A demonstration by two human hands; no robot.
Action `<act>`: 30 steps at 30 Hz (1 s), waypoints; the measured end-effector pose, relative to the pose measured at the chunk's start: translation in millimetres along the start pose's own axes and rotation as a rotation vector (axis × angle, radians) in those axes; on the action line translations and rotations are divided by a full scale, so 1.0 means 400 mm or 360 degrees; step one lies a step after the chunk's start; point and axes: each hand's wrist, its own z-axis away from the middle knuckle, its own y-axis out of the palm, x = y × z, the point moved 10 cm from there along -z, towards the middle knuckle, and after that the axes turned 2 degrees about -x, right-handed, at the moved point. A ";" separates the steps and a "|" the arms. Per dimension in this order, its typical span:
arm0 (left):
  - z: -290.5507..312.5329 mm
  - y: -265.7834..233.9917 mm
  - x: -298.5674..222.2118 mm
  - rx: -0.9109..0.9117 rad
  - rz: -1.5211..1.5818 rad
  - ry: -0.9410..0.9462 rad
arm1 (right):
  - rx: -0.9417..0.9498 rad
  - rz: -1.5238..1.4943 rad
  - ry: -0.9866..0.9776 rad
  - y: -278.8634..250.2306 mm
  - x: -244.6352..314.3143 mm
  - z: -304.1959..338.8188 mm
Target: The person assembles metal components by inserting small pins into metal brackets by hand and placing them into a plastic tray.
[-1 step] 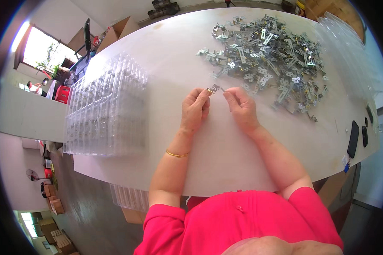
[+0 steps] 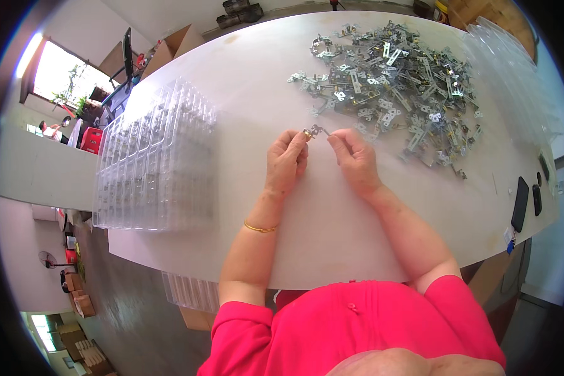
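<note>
My left hand (image 2: 286, 161) pinches a small metal bracket (image 2: 314, 131) with a brass-coloured part between thumb and fingers. Opposite it, my right hand (image 2: 356, 160) is closed in a pinch at the bracket's thin dark end. Both hands are raised over the white table (image 2: 250, 94), close together. Beyond my right hand spreads a loose heap of metal brackets (image 2: 388, 88), silver with some brass-coloured parts. To the left of my left hand stands a stack of clear plastic trays (image 2: 156, 156) with small metal parts showing through.
Clear plastic sheets or empty trays (image 2: 507, 81) lie at the far right edge. A black phone (image 2: 519, 205) and small dark items are near the right front edge. Another clear tray (image 2: 191, 290) sits below the table's front left edge. A cardboard box (image 2: 180, 41) stands beyond the table.
</note>
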 end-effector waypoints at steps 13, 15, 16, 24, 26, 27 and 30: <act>0.000 -0.010 -0.009 -0.0044 -0.0144 0.0072 | 0.0086 0.0027 0.0050 0.013 -0.017 0.000; 0.000 -0.007 -0.009 -0.0032 -0.0164 0.0086 | 0.0084 0.0044 0.0056 0.012 -0.018 -0.001; 0.000 -0.006 -0.012 -0.0039 -0.0181 0.0107 | 0.0089 0.0057 0.0064 0.011 -0.021 -0.001; -0.002 -0.020 -0.026 -0.0012 -0.0393 0.0292 | 0.0134 0.0134 0.0057 0.020 -0.020 0.001; -0.002 -0.021 -0.025 0.0005 -0.0514 0.0327 | 0.0139 0.0073 0.0096 0.018 -0.017 0.000; 0.003 -0.013 -0.027 0.0016 -0.0611 0.0358 | 0.0204 0.0011 0.0143 0.027 -0.018 0.002; 0.010 0.009 -0.029 0.0033 -0.0633 0.0389 | 0.0338 -0.0179 0.0291 0.040 -0.030 0.006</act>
